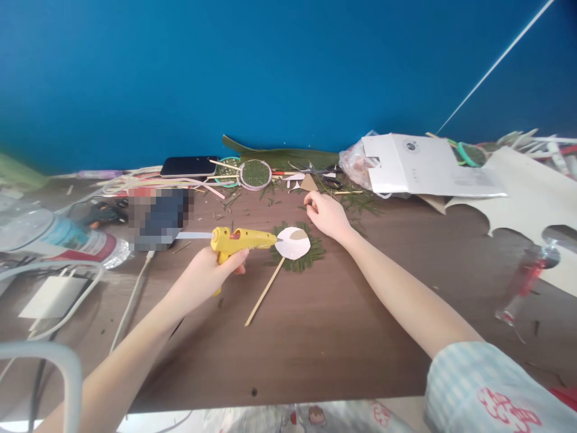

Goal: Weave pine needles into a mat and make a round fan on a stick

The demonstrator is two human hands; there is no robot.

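- One glue gun (241,240) is clamped in the left hand (211,273), the grip wrapped tight round its yellow handle; the gun lies with its long axis level, running left to right across the worktop (315,337), nozzle pointing right.
- One white paper disc (293,243) sits near the middle of the worktop, nozzle tip touching its left edge; a small tan wedge shows on its upper part.
- One ring of green leaves (311,255) lies under the disc, fringing it all round.
- One thin wooden stick (264,293) runs from beneath the disc down and left toward the near edge, its long axis slanted.
- The right hand (327,213) rests on the worktop just behind the disc, grip loosely curled; whether it pinches anything cannot be told.
- One glue stick (193,235) protrudes from the back of the gun, pointing left.
- One dark phone (189,166) lies flat at the far edge, left of centre.
- Two round hoops (255,174) filled with green lie overlapping beside the phone at the far edge.
- One clear plastic bag (356,165) at the far edge right of centre; its contents are too unclear to name, and a white cardboard sheet (424,165) covers part of it.
- One plastic bottle (63,237) lies on its side near the left edge.
- One white charger (51,297) with cable lies toward the near left corner.
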